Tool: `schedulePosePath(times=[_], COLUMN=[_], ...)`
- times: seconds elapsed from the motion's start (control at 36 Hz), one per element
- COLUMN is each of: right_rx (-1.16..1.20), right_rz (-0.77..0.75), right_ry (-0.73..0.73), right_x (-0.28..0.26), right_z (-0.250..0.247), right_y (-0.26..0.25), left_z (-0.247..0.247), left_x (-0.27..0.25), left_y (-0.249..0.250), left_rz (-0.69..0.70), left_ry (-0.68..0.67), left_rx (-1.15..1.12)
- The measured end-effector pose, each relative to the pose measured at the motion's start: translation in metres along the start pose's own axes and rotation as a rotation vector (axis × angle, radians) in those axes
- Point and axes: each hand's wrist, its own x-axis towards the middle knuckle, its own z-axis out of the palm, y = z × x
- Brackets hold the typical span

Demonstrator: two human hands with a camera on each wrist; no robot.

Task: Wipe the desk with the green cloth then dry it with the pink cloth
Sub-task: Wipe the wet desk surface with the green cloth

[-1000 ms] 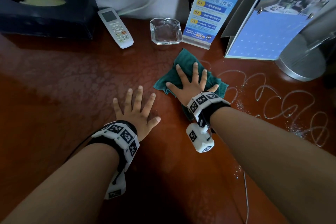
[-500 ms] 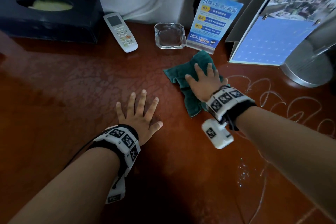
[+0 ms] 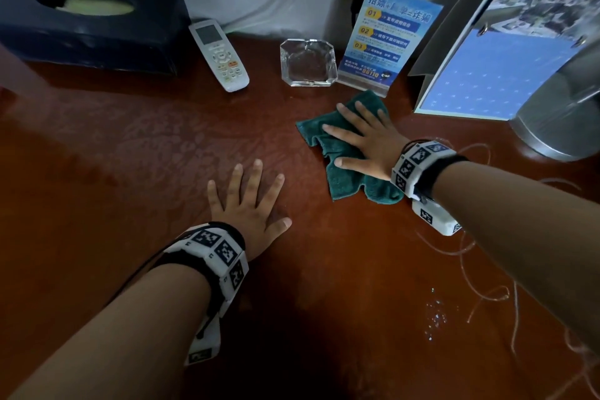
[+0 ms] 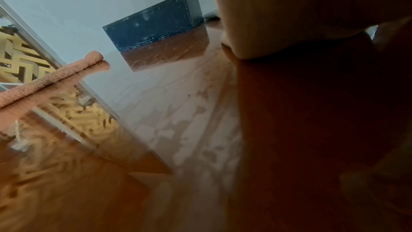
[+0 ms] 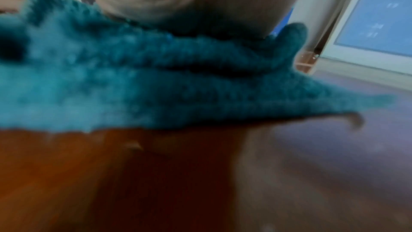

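Observation:
The green cloth (image 3: 344, 169) lies crumpled on the red-brown desk (image 3: 130, 156), just in front of the blue sign stand. My right hand (image 3: 360, 140) presses flat on it with straight, spread fingers. In the right wrist view the green cloth (image 5: 156, 80) bunches under my palm. My left hand (image 3: 250, 201) rests flat on the bare desk, fingers spread, left of the cloth and apart from it. A folded pink cloth (image 4: 44, 79) shows in the left wrist view, lying at the desk's far left edge. It is out of sight in the head view.
Along the back stand a dark tissue box (image 3: 94, 23), a white remote (image 3: 220, 55), a glass ashtray (image 3: 308, 63), the blue sign stand (image 3: 383, 39) and a calendar stand (image 3: 506, 75). A metal lamp base (image 3: 558, 127) stands at the right. White squiggles and droplets (image 3: 474, 269) mark the desk's right side.
My right hand has slid the green cloth to the right and toward the sign stand, turning so its fingers point left. The left hand has stayed flat in place.

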Motion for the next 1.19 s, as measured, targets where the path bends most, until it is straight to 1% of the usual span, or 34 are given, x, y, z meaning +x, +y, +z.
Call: schedulePosePath(times=[0.31, 0.47, 0.67, 1.19], right_rx=[0.138, 0.202, 0.256, 0.389], right_rz=[0.248, 0.379, 0.498, 0.709], right_ry=[0.092, 0.086, 0.091, 0.024], right_x=[-0.004, -0.011, -0.031, -0.077], right_z=[0.009, 0.014, 0.023, 0.038], right_y=[0.000, -0.005, -0.016, -0.063], left_z=[-0.003, -0.003, -0.005, -0.011], left_x=[0.000, -0.002, -0.004, -0.005], left_y=[0.001, 0.000, 0.002, 0.001], left_rz=[-0.008, -0.012, -0.018, 0.005], left_ry=[-0.028, -0.017, -0.010, -0.087], left_rx=[-0.007, -0.007, -0.011, 0.008])
